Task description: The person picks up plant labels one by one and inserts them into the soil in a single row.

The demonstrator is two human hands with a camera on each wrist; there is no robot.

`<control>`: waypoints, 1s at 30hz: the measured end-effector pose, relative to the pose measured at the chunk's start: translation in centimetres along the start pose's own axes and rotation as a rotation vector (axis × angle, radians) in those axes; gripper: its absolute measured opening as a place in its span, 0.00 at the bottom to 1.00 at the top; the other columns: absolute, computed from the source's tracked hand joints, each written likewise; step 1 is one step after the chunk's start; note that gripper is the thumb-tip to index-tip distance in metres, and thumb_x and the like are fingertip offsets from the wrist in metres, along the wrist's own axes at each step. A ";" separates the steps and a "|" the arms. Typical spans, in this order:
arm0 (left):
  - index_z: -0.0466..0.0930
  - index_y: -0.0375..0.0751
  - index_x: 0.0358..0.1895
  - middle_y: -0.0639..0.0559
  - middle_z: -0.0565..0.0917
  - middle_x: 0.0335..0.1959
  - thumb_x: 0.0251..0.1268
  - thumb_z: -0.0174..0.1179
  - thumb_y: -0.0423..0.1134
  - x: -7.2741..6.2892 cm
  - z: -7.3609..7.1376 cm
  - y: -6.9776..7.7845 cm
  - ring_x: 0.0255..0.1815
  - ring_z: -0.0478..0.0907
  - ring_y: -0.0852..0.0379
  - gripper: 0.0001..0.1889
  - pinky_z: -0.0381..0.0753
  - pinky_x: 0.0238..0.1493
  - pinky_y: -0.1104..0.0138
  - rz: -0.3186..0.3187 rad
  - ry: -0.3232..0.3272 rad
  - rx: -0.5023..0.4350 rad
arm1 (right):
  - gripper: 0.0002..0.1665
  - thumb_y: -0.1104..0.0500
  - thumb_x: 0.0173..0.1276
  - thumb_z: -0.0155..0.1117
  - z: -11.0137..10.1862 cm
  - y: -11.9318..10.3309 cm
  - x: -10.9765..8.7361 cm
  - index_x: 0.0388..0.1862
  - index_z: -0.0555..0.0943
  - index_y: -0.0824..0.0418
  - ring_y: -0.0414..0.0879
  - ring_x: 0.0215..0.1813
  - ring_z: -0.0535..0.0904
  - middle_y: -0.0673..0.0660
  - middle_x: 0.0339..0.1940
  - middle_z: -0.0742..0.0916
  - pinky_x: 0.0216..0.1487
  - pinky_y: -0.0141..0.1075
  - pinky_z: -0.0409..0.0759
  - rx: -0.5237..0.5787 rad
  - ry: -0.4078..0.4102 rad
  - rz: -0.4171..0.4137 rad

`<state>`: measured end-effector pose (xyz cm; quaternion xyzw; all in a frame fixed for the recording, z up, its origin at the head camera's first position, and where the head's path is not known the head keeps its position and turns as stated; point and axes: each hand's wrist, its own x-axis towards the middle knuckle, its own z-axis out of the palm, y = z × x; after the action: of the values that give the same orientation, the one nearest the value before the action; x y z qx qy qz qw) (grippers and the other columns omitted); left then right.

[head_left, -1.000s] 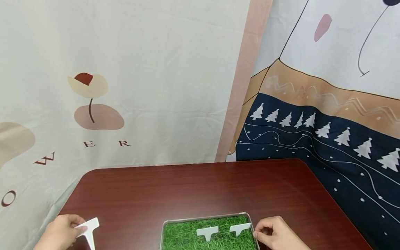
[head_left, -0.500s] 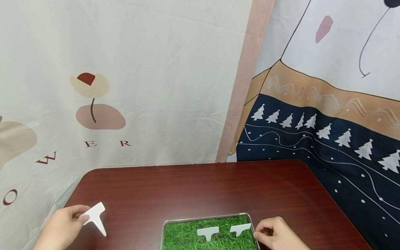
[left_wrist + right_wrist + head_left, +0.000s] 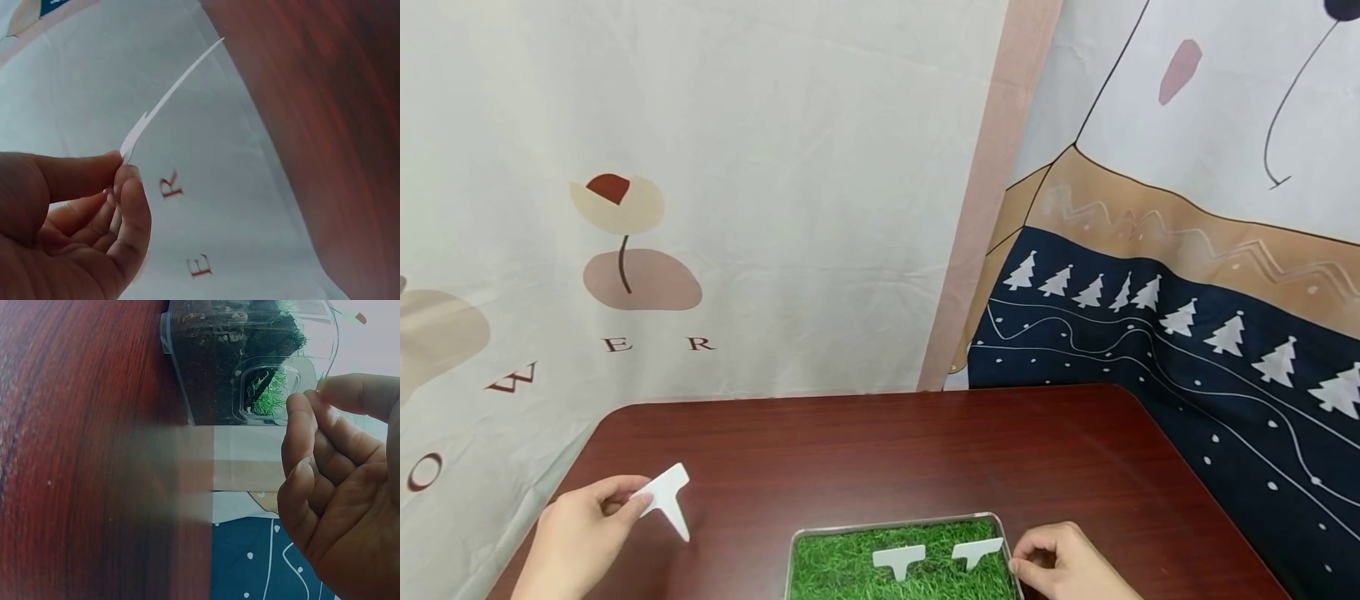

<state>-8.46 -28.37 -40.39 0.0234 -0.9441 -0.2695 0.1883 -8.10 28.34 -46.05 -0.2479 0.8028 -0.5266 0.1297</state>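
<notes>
My left hand [image 3: 580, 529] pinches a white T-shaped plant label [image 3: 666, 496] by one end of its crossbar, over the left side of the table. In the left wrist view this label [image 3: 133, 134] shows nearly edge-on between thumb and index finger, its pointed stem leading away. At the front stands a clear plastic box [image 3: 895, 523] of green grass. Two similar labels stick up from the grass, one near the middle [image 3: 898, 557] and another by the right rim [image 3: 976, 549]. My right hand [image 3: 1075, 560] pinches the box's right rim between thumb and fingertips.
The reddish-brown table [image 3: 850, 458] has rounded far corners. Behind it hangs a pale printed curtain [image 3: 820, 208], and to the right a dark blue cloth with white trees [image 3: 1120, 333]. Dark soil [image 3: 212, 375] shows through the box wall in the right wrist view.
My left hand has moved right and away from me, carrying the plant label up from the table's lower left. The right hand and the box have stayed put.
</notes>
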 end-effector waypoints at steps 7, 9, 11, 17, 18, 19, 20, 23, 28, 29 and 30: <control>0.91 0.40 0.44 0.55 0.88 0.29 0.68 0.70 0.39 -0.4 0.3 1.9 0.26 0.75 0.76 0.07 0.71 0.27 0.71 -0.095 0.020 -0.058 | 0.09 0.68 0.72 0.66 0.1 0.0 0.1 0.33 0.88 0.60 0.29 0.25 0.72 0.41 0.24 0.83 0.24 0.31 0.76 0.017 -0.002 -0.029; 0.91 0.41 0.45 0.56 0.88 0.29 0.68 0.71 0.39 -0.5 0.4 2.4 0.26 0.76 0.75 0.08 0.71 0.27 0.73 -0.106 0.027 -0.082 | 0.09 0.69 0.72 0.66 0.1 0.1 0.1 0.33 0.88 0.59 0.28 0.25 0.73 0.41 0.24 0.83 0.24 0.31 0.76 0.014 0.000 -0.036; 0.91 0.41 0.44 0.57 0.87 0.28 0.67 0.72 0.39 -0.6 0.7 2.9 0.26 0.77 0.74 0.08 0.71 0.27 0.74 -0.108 0.039 -0.106 | 0.09 0.69 0.72 0.66 0.1 0.1 0.1 0.32 0.88 0.59 0.28 0.25 0.73 0.41 0.24 0.83 0.24 0.31 0.76 0.014 0.000 -0.043; 0.91 0.42 0.44 0.59 0.87 0.28 0.66 0.74 0.39 -0.9 1.7 4.6 0.25 0.79 0.70 0.08 0.72 0.27 0.75 -0.128 0.056 -0.198 | 0.09 0.69 0.71 0.66 0.1 0.4 0.1 0.32 0.87 0.59 0.28 0.25 0.73 0.41 0.24 0.84 0.24 0.31 0.76 0.013 0.006 -0.049; 0.91 0.42 0.44 0.59 0.87 0.28 0.66 0.74 0.39 -1.0 1.8 4.9 0.26 0.79 0.69 0.08 0.73 0.28 0.75 -0.134 0.051 -0.210 | 0.09 0.69 0.71 0.66 0.1 0.4 0.1 0.32 0.87 0.59 0.28 0.25 0.72 0.41 0.24 0.83 0.24 0.31 0.76 0.014 0.006 -0.049; 0.91 0.42 0.45 0.59 0.87 0.28 0.66 0.74 0.39 -1.0 1.9 5.1 0.26 0.80 0.69 0.08 0.73 0.28 0.75 -0.137 0.046 -0.223 | 0.09 0.69 0.71 0.66 0.1 0.4 0.1 0.32 0.87 0.59 0.28 0.25 0.72 0.41 0.24 0.83 0.24 0.31 0.76 0.016 0.007 -0.048; 0.91 0.42 0.45 0.58 0.87 0.28 0.66 0.73 0.39 -1.0 2.1 5.4 0.26 0.80 0.68 0.08 0.74 0.28 0.75 -0.141 0.039 -0.236 | 0.09 0.69 0.71 0.66 0.2 0.4 0.1 0.32 0.87 0.59 0.28 0.25 0.72 0.41 0.23 0.83 0.24 0.31 0.76 0.018 0.007 -0.047; 0.91 0.43 0.45 0.58 0.87 0.29 0.67 0.73 0.40 -1.1 2.4 6.0 0.27 0.81 0.67 0.08 0.75 0.29 0.75 -0.149 0.015 -0.263 | 0.09 0.69 0.71 0.66 0.2 0.4 0.1 0.32 0.87 0.60 0.28 0.25 0.72 0.42 0.23 0.83 0.23 0.31 0.76 0.027 0.004 -0.040; 0.91 0.45 0.44 0.58 0.88 0.30 0.67 0.73 0.41 -1.3 2.8 6.9 0.28 0.83 0.65 0.06 0.77 0.31 0.74 -0.159 -0.014 -0.319 | 0.09 0.69 0.71 0.66 0.2 0.2 0.1 0.32 0.87 0.59 0.29 0.25 0.73 0.41 0.23 0.83 0.23 0.31 0.76 0.028 0.005 -0.035; 0.91 0.45 0.44 0.58 0.88 0.30 0.68 0.73 0.41 -1.4 2.9 7.1 0.29 0.83 0.65 0.06 0.78 0.32 0.74 -0.162 -0.021 -0.336 | 0.09 0.69 0.71 0.66 0.2 0.2 0.1 0.32 0.88 0.59 0.29 0.25 0.73 0.41 0.24 0.83 0.23 0.31 0.76 0.028 0.005 -0.035; 0.91 0.45 0.44 0.58 0.89 0.30 0.68 0.73 0.41 -1.4 2.9 7.3 0.29 0.84 0.65 0.06 0.78 0.32 0.75 -0.162 -0.026 -0.354 | 0.09 0.69 0.71 0.66 0.2 0.1 0.1 0.32 0.88 0.59 0.29 0.25 0.73 0.41 0.24 0.83 0.23 0.31 0.76 0.025 0.007 -0.035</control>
<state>-7.80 -20.45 -39.38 0.0624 -0.8795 -0.4457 0.1550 -8.10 28.19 -46.27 -0.2586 0.7920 -0.5397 0.1209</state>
